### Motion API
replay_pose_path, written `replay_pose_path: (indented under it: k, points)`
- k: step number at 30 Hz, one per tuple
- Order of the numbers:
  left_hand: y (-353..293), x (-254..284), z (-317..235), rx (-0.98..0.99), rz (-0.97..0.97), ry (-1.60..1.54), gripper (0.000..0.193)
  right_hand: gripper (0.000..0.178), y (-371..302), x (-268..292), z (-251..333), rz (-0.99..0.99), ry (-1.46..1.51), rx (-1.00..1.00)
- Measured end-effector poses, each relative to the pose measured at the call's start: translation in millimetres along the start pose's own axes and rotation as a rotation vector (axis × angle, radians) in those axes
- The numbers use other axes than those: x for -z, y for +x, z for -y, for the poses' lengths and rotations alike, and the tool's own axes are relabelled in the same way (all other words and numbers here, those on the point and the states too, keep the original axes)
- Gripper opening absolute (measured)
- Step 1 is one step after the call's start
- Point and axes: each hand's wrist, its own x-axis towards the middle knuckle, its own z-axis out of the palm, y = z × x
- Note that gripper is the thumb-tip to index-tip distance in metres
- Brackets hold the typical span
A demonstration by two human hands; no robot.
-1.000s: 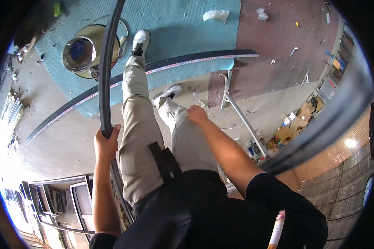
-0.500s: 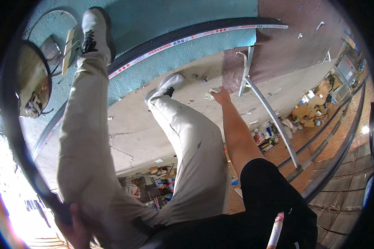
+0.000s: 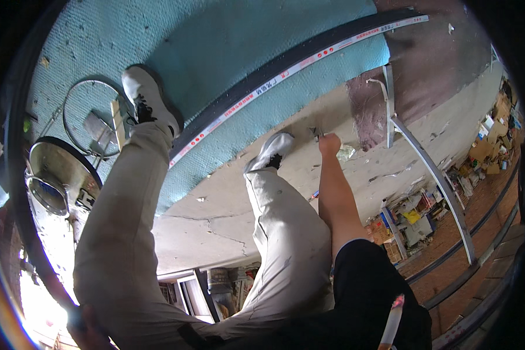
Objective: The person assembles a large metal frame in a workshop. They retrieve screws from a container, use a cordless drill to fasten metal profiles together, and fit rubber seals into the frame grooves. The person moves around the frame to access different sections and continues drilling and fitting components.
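Observation:
My right hand (image 3: 329, 144) reaches down to the concrete floor, its fingers drawn together beside a small dark grey scrap (image 3: 315, 133). What lies between the fingertips is too small to make out. A pale crumpled scrap (image 3: 345, 153) lies just right of that hand. At the lower left, dim against the glare, my left hand (image 3: 90, 328) is closed at the end of a long black strip (image 3: 34, 248), which bends up along the left rim. My right shoe (image 3: 275, 149) stands on concrete, my left shoe (image 3: 148, 99) on a teal mat (image 3: 227, 35).
A long black profile with a white printed band (image 3: 256, 92) crosses the mat. Grey metal trestle legs (image 3: 431, 166) stand at the right. A round mirror (image 3: 61, 169) and a wire hoop (image 3: 66, 119) are at the left. Cardboard litter (image 3: 484, 149) lies far right; a cigarette (image 3: 392, 321) juts up from below.
My right hand has moved from the pale crumpled scrap to the small dark grey one. The whole view has shifted, bringing more of the mat and mirror into sight.

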Motion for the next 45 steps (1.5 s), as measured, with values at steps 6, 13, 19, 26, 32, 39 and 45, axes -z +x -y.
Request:
replay_pose_path:
  k: [6, 13, 19, 26, 32, 39, 45]
  points:
    - [13.2, 12.1, -20.1, 0.029, 0.048, -0.095, 0.053, 0.02, -9.6, 56.7, 25.4, -0.194, 0.445, -0.067]
    - [19.7, 32.4, -41.8, 0.154, 0.255, -0.287, 0.063, 0.024, 69.5, 225.7, 170.9, -0.127, 0.544, 0.228]
    - [44.0, 60.9, -64.0, 0.273, 0.495, -0.504, 0.068, 0.02, 108.8, 393.4, 330.5, 0.072, 0.613, 0.338]
    - [51.9, 66.8, -73.1, 0.19, 0.514, -0.642, 0.048, 0.019, 170.5, 517.8, 412.3, 0.055, 0.203, 0.433]
    - [74.8, 79.6, -109.6, 0.082, 0.231, -0.812, 0.026, 0.016, 229.8, 561.0, 407.7, -0.039, 0.3, 0.402]
    - [103.8, 105.1, -196.0, 0.126, 0.141, -0.689, 0.029, 0.019, 323.7, 575.6, 458.8, -0.124, 0.388, 0.477]
    - [118.8, 110.9, -277.7, 0.068, -0.075, -0.632, 0.037, 0.018, 400.5, 595.8, 516.8, -0.223, 0.627, 0.625]
